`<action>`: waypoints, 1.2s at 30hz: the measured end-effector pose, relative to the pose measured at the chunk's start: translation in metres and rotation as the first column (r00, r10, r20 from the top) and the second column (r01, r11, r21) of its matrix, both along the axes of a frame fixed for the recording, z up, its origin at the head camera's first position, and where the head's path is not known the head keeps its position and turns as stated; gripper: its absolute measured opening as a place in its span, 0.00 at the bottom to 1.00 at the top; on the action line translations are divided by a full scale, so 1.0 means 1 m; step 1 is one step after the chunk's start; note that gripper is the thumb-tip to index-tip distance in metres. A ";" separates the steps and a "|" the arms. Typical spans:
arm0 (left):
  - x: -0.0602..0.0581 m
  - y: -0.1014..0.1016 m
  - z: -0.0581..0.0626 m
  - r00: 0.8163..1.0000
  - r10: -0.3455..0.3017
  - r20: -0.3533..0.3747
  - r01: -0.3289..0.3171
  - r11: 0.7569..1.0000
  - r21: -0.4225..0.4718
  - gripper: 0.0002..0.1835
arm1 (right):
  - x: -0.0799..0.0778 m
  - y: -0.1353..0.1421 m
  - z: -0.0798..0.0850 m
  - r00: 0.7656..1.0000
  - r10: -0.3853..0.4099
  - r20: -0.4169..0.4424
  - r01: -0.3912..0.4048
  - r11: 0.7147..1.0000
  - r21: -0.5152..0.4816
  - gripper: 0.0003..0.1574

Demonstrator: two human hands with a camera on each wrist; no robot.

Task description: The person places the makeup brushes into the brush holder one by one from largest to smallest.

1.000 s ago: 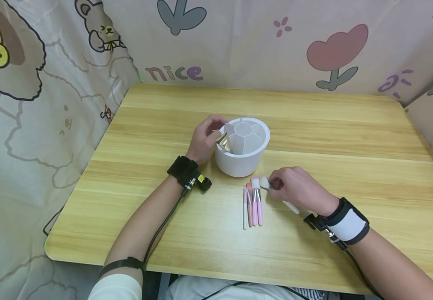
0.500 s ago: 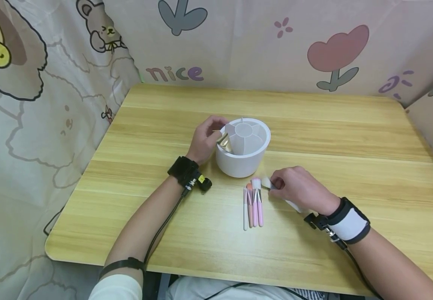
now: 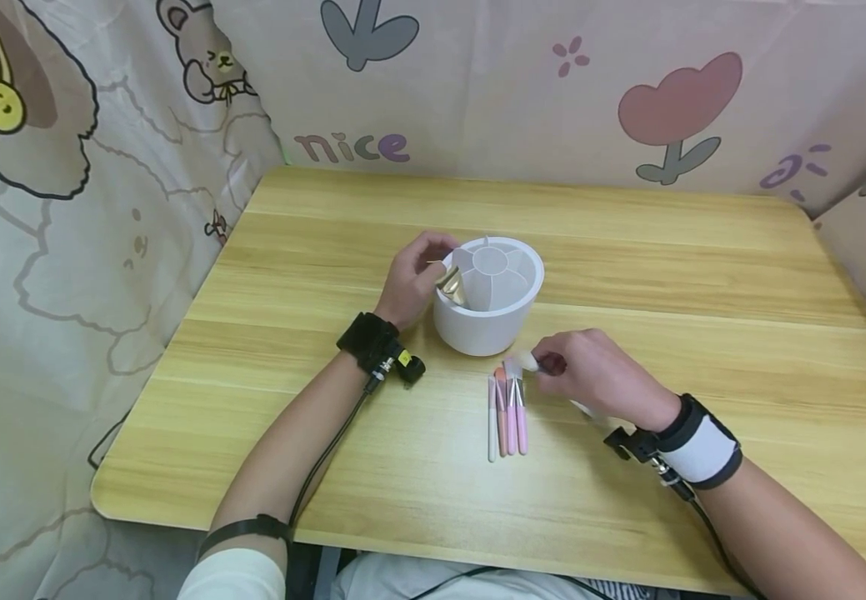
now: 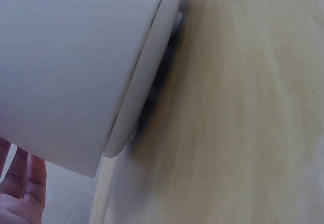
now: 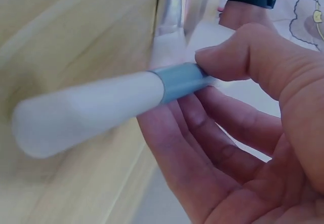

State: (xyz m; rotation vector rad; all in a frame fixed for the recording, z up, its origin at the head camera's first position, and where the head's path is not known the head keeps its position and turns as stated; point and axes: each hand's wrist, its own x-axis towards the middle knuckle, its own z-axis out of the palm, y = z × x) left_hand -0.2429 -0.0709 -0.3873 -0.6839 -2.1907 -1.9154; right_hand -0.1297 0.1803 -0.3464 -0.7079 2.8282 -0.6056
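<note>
A white round organizer with a divided insert [image 3: 481,333] stands mid-table. My left hand [image 3: 412,279] grips its left side, thumb at the rim and fingers round behind. Beside the thumb, shiny gold-coloured things [image 3: 453,290] stand inside the organizer; their kind is unclear. My right hand [image 3: 590,375] pinches a makeup brush [image 5: 91,110] between thumb and fingers at its blue-grey ferrule. Its thick white handle points back toward the wrist. In the head view its pale bristles [image 3: 527,360] poke out past the fingertips, close to several pink and white makeup brushes [image 3: 511,417] lying side by side.
The wooden table [image 3: 312,417] has its front edge close to the person's lap. A printed curtain [image 3: 478,100] hangs behind and on the left. Cables run along both forearms from the wrist cameras.
The right hand has shifted slightly left with the makeup brush, whose bristles now overlap the nearest lying brush. More of its handle is hidden. The left hand and organizer hold their places.
</note>
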 end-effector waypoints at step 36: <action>0.000 -0.001 0.001 1.000 -0.011 0.018 0.011 1.000 -0.003 0.17 | -0.002 -0.033 0.057 0.978 0.076 -0.193 -0.118 0.969 -0.216 0.10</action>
